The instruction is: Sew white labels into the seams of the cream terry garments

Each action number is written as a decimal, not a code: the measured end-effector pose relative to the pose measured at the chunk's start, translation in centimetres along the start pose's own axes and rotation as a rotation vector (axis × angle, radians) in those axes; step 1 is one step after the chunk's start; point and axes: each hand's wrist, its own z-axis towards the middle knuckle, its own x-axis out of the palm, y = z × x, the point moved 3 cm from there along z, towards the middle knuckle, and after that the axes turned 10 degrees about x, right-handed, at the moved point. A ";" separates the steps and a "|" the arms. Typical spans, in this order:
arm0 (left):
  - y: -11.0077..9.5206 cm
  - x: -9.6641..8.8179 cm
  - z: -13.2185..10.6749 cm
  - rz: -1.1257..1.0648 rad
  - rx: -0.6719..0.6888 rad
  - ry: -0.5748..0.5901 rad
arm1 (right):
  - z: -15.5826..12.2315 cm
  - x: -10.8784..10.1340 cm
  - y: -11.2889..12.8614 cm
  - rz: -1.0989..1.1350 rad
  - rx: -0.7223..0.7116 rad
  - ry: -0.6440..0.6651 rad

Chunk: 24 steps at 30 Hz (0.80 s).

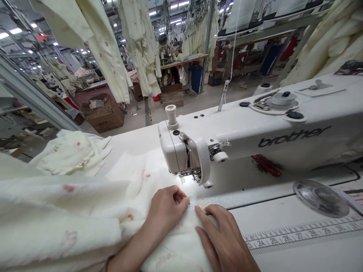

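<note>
A white Brother sewing machine (255,128) stands across the table, its needle and presser foot (191,175) lit from below. Cream fabric with small pink prints (85,211) lies bunched under and left of the needle. My left hand (166,207) rests on the fabric just in front of the presser foot, fingers curled and pinching the cloth edge. My right hand (224,238) lies flat on the fabric to the right, fingers stretched out toward the needle.
A printed ruler scale (297,234) runs along the table at right, near a round clear disc (320,198). More cream fabric (70,153) is piled at the back left. Cream garments (136,45) hang overhead; cardboard boxes (104,113) and workstations stand beyond.
</note>
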 end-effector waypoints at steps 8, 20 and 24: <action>-0.2 -0.7 -1.1 0.178 0.225 -0.063 | 0.0 -0.2 0.4 0.013 0.068 -0.031; 0.7 -0.5 -5.2 0.807 1.068 0.159 | -0.2 0.2 0.2 -0.020 0.004 -0.069; 1.0 -0.6 -5.0 0.788 1.050 0.182 | -0.2 0.4 0.1 -0.013 0.015 -0.051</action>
